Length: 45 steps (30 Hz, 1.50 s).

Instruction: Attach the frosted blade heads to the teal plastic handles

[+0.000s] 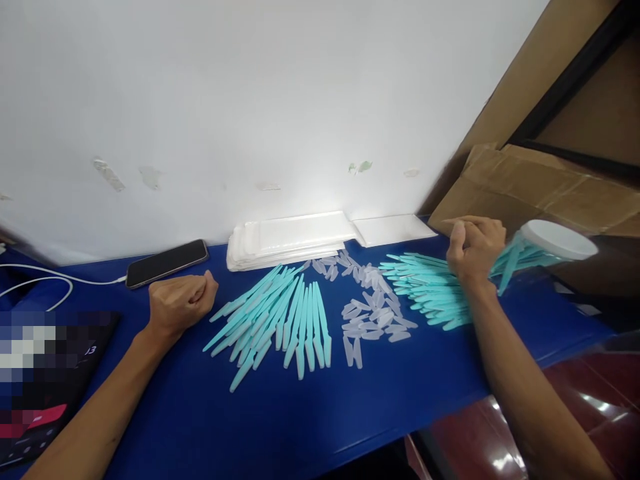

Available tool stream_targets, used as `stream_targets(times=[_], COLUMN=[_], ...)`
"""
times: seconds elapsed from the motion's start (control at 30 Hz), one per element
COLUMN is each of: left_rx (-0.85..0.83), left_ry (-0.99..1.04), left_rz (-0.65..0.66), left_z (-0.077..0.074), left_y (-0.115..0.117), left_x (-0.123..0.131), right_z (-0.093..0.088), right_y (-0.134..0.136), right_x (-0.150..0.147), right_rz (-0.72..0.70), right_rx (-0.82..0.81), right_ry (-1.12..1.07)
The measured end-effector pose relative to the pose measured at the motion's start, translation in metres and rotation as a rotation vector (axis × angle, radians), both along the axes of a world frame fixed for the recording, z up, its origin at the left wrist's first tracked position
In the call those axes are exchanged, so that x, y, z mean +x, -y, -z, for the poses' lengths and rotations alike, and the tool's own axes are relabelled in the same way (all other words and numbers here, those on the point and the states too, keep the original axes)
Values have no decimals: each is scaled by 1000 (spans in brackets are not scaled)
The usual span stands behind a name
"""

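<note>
My left hand (183, 301) is closed in a fist on the blue table, just left of a fanned pile of slim teal sticks that look like eyebrow razors (270, 317), several with pale covers on their wide ends. A second pile of teal razors (425, 290) lies on the right. My right hand (476, 248), also a fist, is over the far end of that pile, near a white round-ended tub (560, 240) lying on its side with more teal razors at it. Nothing shows in either fist. Between the piles are many loose translucent caps (373, 313).
White flat sleeves (295, 237) are stacked against the wall, with another white sheet (395, 230) beside them. A phone (167, 263) on a white cable lies at the left, behind a dark tablet-like screen (50, 387). A cardboard box (540, 187) stands at the right.
</note>
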<state>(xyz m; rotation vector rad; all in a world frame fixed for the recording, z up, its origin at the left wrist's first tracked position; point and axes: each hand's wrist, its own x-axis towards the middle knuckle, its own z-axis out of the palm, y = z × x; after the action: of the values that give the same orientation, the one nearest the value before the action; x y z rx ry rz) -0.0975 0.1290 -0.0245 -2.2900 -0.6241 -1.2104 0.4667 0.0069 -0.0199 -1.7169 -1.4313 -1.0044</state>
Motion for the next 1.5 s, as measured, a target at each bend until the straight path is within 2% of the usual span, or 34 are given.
stream_targets(times=[0.37,0.67,0.87,1.17,1.37,1.5], left_rx=[-7,4,0,-17,-34,-77], left_ry=[-11,-27,-28,-6,4,29], left_rz=[-52,-124,-165,-154,-101,-82], left_z=[4,3,3,5,2,3], left_y=[-2,-2,-3,-4,-4,-5], left_x=[-1,2,0,-1,-1,0], right_z=[-2,-1,-4,-6,0,8], right_y=[1,-1,-7,-13,-9,-12], right_x=[-10,-9,-12,-17,-1,11], right_rz=[25,-13,-125,-322,-429,-460], right_rx=[17,-86,-293,-648,-822,-853], right_ry=[-38,-118,-260,-412,-603,-667])
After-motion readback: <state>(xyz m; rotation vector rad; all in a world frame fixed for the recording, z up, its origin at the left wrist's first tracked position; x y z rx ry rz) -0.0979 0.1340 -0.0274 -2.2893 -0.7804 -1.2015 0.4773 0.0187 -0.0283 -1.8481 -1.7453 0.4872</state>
